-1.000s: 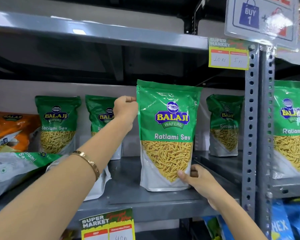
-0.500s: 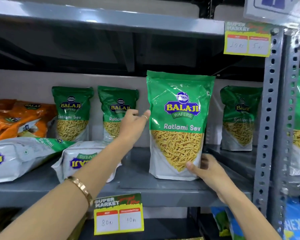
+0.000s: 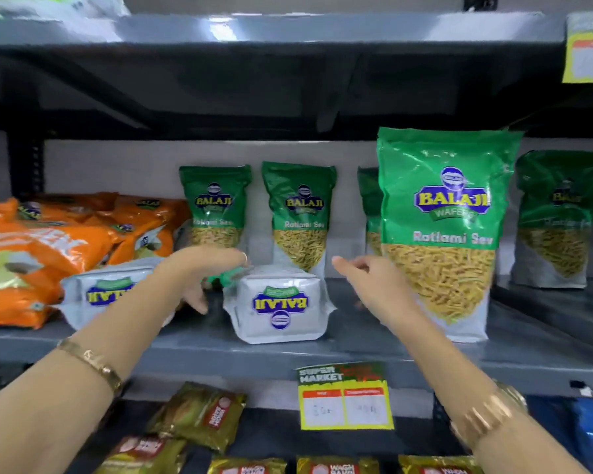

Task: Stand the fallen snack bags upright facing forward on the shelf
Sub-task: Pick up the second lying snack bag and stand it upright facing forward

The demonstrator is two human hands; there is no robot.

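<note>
A large green Ratlami Sev bag (image 3: 439, 234) stands upright and faces forward at the front right of the grey shelf (image 3: 220, 357). A fallen bag (image 3: 278, 306) lies flat in the middle with its white base toward me. A second fallen bag (image 3: 107, 295) lies to its left, partly hidden by my left forearm. My left hand (image 3: 202, 271) arches over the middle bag's green left edge with fingers apart. My right hand (image 3: 374, 285) hovers between that bag and the upright one, fingers loose, holding nothing.
Upright green bags (image 3: 300, 213) line the back of the shelf. Orange snack bags (image 3: 48, 251) are piled at the left. A yellow price tag (image 3: 344, 398) hangs on the shelf edge. Olive packets (image 3: 199, 415) lie on the shelf below; another shelf (image 3: 288, 32) runs close overhead.
Both hands have let go of the large upright bag, which stays standing. They moved left and down toward the fallen middle bag, and my view has shifted left.
</note>
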